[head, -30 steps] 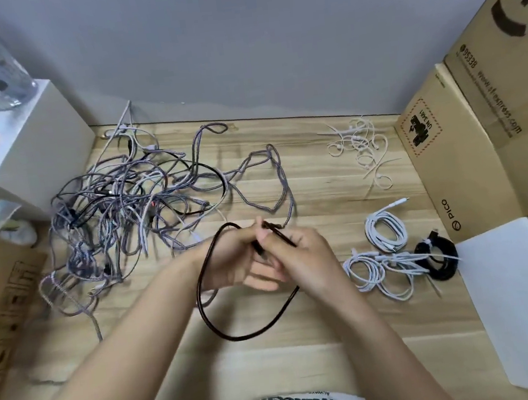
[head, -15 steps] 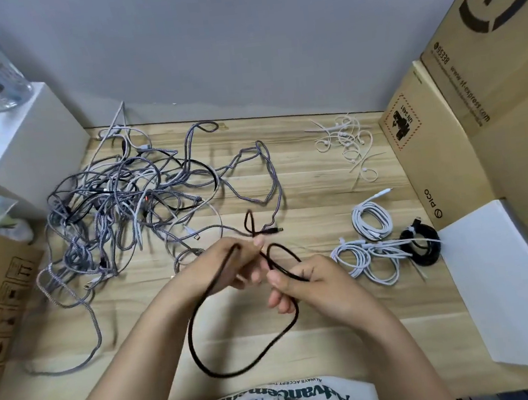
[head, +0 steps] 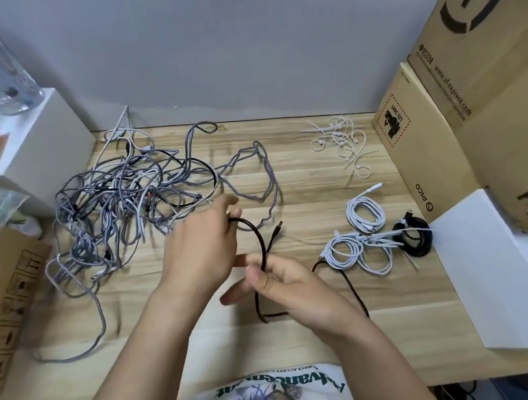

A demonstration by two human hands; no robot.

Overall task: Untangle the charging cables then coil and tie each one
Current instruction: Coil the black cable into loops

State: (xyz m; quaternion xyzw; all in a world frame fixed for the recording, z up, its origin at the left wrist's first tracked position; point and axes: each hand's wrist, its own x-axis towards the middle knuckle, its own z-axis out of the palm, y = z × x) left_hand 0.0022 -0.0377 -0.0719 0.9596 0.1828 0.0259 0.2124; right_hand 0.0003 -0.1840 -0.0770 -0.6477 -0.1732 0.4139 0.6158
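A dark brown cable (head: 257,233) arcs between my two hands above the middle of the wooden table (head: 305,195). My right hand (head: 285,283) pinches it where the loops cross, and its free plug end (head: 278,226) sticks up to the right. My left hand (head: 204,249) holds the top of the loop with curled fingers. More of the cable trails right (head: 351,285) over the table. A big tangle of grey braided, white and black cables (head: 125,209) lies at the left. Two coiled white cables (head: 364,214) and a coiled black one (head: 413,237) lie at the right.
White cable ties (head: 341,140) are scattered at the back right. Cardboard boxes (head: 463,111) and a white box (head: 508,274) line the right side. A white box (head: 43,152) and a cardboard box (head: 1,302) stand at the left. A grey wall is behind.
My left hand has moved up and away from my right, drawing a smaller loop of the dark cable. The large loop that hung toward me is gone; cable now trails to the right.
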